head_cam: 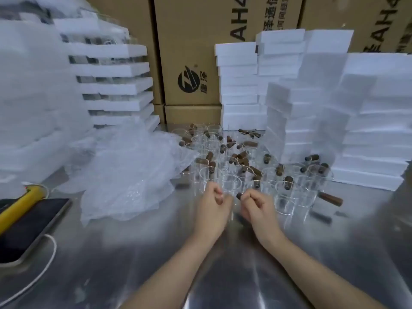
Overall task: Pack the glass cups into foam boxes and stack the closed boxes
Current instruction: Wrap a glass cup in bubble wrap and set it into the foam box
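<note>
Several clear glass cups (287,192) with brown wooden handles stand crowded on the steel table (142,270). Both hands meet at the cluster's near edge around one glass cup (232,188). My left hand (211,204) has its fingers curled against the cup's left side. My right hand (256,207) curls around its brown handle (239,195); motion blur hides the exact grip. White foam boxes (374,141) are stacked at the right and at the back (238,85).
A loose heap of bubble wrap (129,175) lies left of the cups. Foam trays (116,70) with glass between them are piled at the back left. A phone (29,228) on a white cable and a yellow tool (20,204) lie at the left edge. Cardboard cartons (191,52) wall off the back.
</note>
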The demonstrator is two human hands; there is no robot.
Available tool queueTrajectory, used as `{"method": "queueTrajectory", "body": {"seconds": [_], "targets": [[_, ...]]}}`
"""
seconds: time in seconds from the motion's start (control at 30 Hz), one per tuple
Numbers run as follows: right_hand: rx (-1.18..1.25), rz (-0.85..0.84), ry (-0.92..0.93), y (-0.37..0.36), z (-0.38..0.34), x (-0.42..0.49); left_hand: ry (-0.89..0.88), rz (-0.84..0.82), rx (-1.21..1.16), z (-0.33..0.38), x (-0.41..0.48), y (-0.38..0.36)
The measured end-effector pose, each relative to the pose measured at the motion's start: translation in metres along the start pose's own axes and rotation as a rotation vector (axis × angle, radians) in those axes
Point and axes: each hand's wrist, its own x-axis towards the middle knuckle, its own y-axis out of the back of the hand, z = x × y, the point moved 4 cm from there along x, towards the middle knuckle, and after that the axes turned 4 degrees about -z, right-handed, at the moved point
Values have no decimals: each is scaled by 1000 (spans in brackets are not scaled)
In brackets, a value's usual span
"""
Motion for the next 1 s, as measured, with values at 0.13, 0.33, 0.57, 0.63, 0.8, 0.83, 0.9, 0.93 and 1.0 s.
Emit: {"method": "queueTrajectory", "body": {"seconds": [0.13, 0.33, 0.57, 0.63, 0.8, 0.83, 0.9, 0.93, 1.0], "targets": [[21, -18, -24, -1, 2, 7, -57, -59, 201, 10, -2, -6], [-27, -92, 10, -5, 0, 2, -138, -135, 436, 8, -2, -7], [-153, -1, 148, 9, -17, 2, -246, -70, 371, 10, -3, -5], [-152, 80, 114, 22, -21, 8, -330, -52, 394, 13, -4, -3], [-345, -1, 25, 23, -18, 15, -604, 94, 441, 31, -6, 17], [-335, -62, 21, 17, -16, 12, -650, 122, 459, 33, -3, 22], [-213, -178, -12, 3, -9, 2, -712, 113, 480, 36, 0, 29], [-125, -208, -55, -3, -5, -3, -743, 94, 493, 36, 0, 31], [18, -238, -126, -12, 1, -6, -794, 79, 475, 35, -3, 31]]}}
